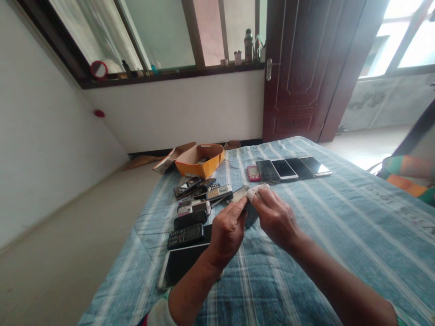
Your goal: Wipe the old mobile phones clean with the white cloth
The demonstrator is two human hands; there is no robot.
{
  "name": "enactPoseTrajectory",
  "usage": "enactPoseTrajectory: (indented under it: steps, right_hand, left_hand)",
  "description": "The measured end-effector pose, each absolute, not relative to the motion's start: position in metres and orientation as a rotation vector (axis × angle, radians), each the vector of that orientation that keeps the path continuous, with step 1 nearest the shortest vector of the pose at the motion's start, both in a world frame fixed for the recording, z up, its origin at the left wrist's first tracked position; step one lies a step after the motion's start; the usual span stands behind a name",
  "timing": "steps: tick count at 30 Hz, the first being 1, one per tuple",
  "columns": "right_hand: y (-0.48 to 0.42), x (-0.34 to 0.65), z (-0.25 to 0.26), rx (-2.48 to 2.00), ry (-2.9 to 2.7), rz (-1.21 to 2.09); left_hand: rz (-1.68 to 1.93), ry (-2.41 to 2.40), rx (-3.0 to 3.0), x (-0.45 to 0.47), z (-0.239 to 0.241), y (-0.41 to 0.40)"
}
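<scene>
My left hand [228, 228] is closed around the edge of a mobile phone [251, 215], mostly hidden between my hands, with a dark face showing. My right hand [274, 215] pinches a crumpled white cloth or tissue [253, 192] against the phone's upper end. Left of my hands lie several older phones, among them a keypad phone with gold keys [217, 192], a black keypad phone [186, 236] and a dark phone lying face down [190, 219]. A large white-edged phone or tablet [180, 267] rests by my left forearm.
An orange box [204, 168] with its lid open stands at the bed's far left edge. Farther right, a row of smartphones [284, 169] lies beside a small pink phone [253, 173]. Blue striped fabric [326, 235] covers the bed. Behind stand a brown door [302, 68] and a window ledge [176, 74] with bottles.
</scene>
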State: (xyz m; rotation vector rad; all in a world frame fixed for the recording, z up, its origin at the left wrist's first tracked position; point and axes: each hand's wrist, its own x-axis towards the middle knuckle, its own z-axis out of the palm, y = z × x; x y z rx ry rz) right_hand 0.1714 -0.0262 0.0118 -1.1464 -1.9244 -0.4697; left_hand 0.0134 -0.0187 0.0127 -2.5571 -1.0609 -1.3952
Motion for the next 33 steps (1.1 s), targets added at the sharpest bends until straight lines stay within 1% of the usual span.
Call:
enactPoseTrajectory:
  steps: [3, 8, 12, 16, 20, 26, 30, 33]
  right_hand:
    - [-0.021, 0.175, 0.006, -1.221, -1.882, -0.382]
    - [-0.008, 0.182, -0.012, -1.299, -1.792, 0.034]
    - [-0.007, 0.183, -0.011, -1.351, -1.718, 0.216]
    - [-0.015, 0.180, 0.009, -1.229, -1.596, 0.214]
    - [-0.019, 0.176, 0.016, -1.063, -1.699, 0.165]
    - [-0.010, 0.179, -0.009, -1.361, -1.734, 0.184]
    - [-0.008, 0.181, -0.019, -1.484, -1.795, 0.166]
    - [-0.006, 0.184, -0.023, -1.529, -1.775, 0.290]
  left_hand:
    - [-1.384, -1.076, -2.563, 0.013, 0.011, -0.018]
    - [-1.373, -1.101, -2.530, 0.011, 0.008, -0.020]
    - [-1.366, -1.101, -2.532, 0.010, 0.009, -0.022]
    - [-1.380, -1.120, -2.557, 0.009, 0.010, -0.022]
    - [-1.397, -1.122, -2.557, 0.009, 0.010, -0.020]
    - [-1.403, -1.146, -2.555, 0.009, 0.010, -0.020]
    - [-1.401, -1.139, -2.550, 0.009, 0.010, -0.021]
    - [-1.401, -1.128, -2.546, 0.009, 0.010, -0.021]
